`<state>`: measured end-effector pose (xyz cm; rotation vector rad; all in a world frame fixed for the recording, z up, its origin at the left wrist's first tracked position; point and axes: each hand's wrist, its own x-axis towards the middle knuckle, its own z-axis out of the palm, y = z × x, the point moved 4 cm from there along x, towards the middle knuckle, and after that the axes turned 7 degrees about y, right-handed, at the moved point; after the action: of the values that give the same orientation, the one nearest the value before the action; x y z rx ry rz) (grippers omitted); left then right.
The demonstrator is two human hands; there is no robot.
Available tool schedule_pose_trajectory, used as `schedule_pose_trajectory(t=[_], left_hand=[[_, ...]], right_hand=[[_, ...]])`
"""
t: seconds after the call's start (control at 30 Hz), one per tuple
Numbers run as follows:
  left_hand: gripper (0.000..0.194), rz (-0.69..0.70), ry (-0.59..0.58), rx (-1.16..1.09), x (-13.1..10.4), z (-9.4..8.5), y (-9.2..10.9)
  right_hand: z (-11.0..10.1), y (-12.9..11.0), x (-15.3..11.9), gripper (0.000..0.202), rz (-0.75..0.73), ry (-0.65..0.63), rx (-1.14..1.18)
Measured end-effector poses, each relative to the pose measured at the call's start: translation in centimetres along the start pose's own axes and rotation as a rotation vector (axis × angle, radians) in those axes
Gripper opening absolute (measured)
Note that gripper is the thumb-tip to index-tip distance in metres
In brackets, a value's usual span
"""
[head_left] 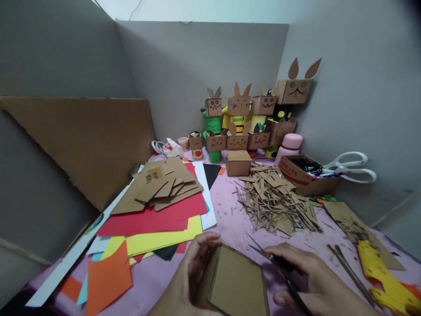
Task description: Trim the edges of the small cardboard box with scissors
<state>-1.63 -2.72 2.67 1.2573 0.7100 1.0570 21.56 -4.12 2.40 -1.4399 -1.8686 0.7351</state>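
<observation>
My left hand [182,278] is wrapped round the left side of a small cardboard box [238,281] near the bottom middle. The box's flat brown face, edged by darker seams, tilts up toward me. To its right, my right hand [317,281] is closed on a pair of dark-handled scissors [259,249]. Their thin blades point up and left, slightly apart, above the pink tabletop [226,210]. Nothing is visible between the blades. My palm and fingers hide part of the scissors' handles, and the box's lower end runs out of view.
Cardboard scraps [276,202] are heaped right of centre. Stacked cardboard [164,184] and coloured paper [108,278] cover the left. Several cardboard animal figures [238,105] stand at the back near another box [238,163]. A yellow glue gun [378,272] and white-handled scissors [351,166] are at right.
</observation>
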Motion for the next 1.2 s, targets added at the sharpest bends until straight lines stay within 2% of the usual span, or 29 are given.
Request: schedule_pose_trajectory(t=[0.17,0.3,0.43,0.6,0.87,1.07,1.2], left_hand=[[0.078,0.019,0.041,0.024,-0.3,0.3,-0.2],[0.077,-0.034,0.044,0.016,-0.4,0.4,-0.8],[0.084,-0.063,0.083,-0.037,-0.3,0.4,-0.8],[0.079,-0.042,0.082,-0.014,-0.2,0.3,-0.2],[0.085,-0.052,0.114,0.124,-0.6,0.0,-0.4],[0.084,-0.060,0.123,0.090,-0.5,0.0,-0.5],[0.081,-0.067,0.106,0.061,-0.4,0.1,-0.5]], right_hand=[[1.1,0.6,-0.2,0.041,0.177,-0.017,0.396],[1.8,0.4,0.0,0.053,0.200,-0.016,0.445],[0.5,-0.2,0.2,0.041,0.126,0.002,0.281],[-1.3,-0.9,-0.2,0.048,-0.008,-0.053,-0.167],[-0.9,-1.7,-0.1,0.040,-0.136,-0.083,-0.399],[-0.6,-2.0,-0.8,0.036,-0.370,0.049,-0.463],[-0.2,-1.9,-1.5,0.036,-0.516,0.159,-0.599]])
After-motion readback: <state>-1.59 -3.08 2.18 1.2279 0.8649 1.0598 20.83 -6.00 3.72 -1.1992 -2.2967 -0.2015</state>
